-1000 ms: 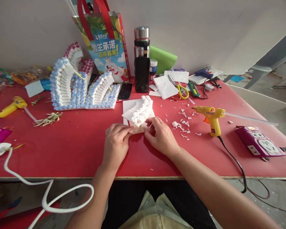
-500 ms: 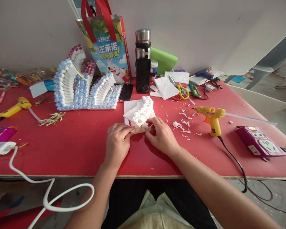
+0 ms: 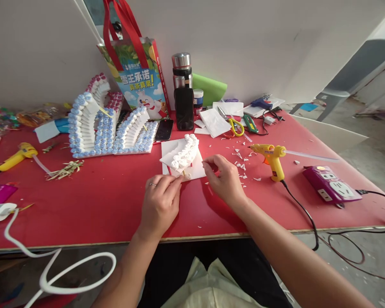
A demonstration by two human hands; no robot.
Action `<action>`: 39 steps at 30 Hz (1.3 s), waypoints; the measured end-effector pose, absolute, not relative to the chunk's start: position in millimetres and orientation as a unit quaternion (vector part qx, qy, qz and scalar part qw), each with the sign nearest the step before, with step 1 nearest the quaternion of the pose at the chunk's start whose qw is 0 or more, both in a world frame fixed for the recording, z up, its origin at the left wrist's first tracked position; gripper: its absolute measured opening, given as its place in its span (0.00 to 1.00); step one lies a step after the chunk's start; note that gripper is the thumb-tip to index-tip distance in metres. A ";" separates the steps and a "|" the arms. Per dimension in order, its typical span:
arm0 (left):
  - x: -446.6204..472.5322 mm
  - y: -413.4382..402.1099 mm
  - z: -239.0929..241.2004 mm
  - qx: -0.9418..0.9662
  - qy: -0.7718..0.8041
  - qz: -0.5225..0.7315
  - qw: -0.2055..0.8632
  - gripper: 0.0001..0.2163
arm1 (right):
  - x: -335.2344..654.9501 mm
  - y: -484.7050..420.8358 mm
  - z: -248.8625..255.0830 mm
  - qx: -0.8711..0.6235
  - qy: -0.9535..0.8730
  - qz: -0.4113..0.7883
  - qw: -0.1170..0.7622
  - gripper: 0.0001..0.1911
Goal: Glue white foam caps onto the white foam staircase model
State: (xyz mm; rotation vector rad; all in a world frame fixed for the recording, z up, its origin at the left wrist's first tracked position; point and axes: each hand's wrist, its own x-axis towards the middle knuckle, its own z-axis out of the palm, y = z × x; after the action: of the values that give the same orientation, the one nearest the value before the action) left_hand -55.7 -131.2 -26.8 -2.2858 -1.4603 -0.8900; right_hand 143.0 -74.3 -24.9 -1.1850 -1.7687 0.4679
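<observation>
A small white foam model of stacked rolled pieces stands on a white base sheet on the red table. My left hand, with a ring on it, has its fingers pinched together at the front-left corner of the model's base. Just to the right of the model is my right hand, its fingertips curled into a pinch and held a little clear of the base. What they hold, if anything, is too small to make out. White foam scraps lie right of that hand.
A yellow glue gun stands to the right, corded, beside a purple power strip. Behind are scissors, a steel flask, an upright black phone, a flat phone, a printed bag and a larger blue-and-white foam model. Another glue gun lies left.
My right hand has come off the front of the model and moved up and to the right. My left hand stays pinched at the base. The view has shifted slightly.
</observation>
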 end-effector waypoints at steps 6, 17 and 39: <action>-50.7 -129.3 -30.5 -0.822 -0.511 -0.201 0.150 0.18 | 187.4 -87.8 -12.3 -0.505 -0.707 0.167 0.466 0.05; -47.7 -124.4 -28.5 -0.834 -0.494 -0.187 0.158 0.17 | 257.6 -121.0 -17.6 -0.599 -0.630 0.151 0.471 0.05; 43.4 -93.0 -4.9 -0.875 -0.427 -0.207 0.093 0.13 | 319.9 -92.3 -31.4 -0.709 -0.615 0.085 0.334 0.20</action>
State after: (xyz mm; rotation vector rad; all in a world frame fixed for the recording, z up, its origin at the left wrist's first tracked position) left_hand 43.4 -93.0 -4.9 -2.5981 -1.2665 -0.6148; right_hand 319.9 -92.3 -31.4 -1.8508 -1.6054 0.2210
